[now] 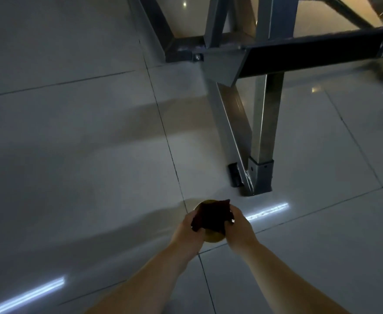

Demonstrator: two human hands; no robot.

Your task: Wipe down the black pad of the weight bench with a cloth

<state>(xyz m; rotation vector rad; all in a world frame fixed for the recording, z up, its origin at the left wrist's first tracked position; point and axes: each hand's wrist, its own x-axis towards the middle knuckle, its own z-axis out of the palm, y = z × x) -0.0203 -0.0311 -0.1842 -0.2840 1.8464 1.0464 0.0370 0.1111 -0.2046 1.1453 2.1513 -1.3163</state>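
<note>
Your left hand (187, 225) and right hand (239, 223) both grip the bunched dark cloth (213, 216). The black pad (310, 56) sits ahead-right, well apart; flatten the cloth before wiping.

The cloth (212, 215) was dark, nearly black with a reddish tinge, crumpled into a loose wad, gripped between the left hand (189, 232) and the right hand (239, 227).
</note>
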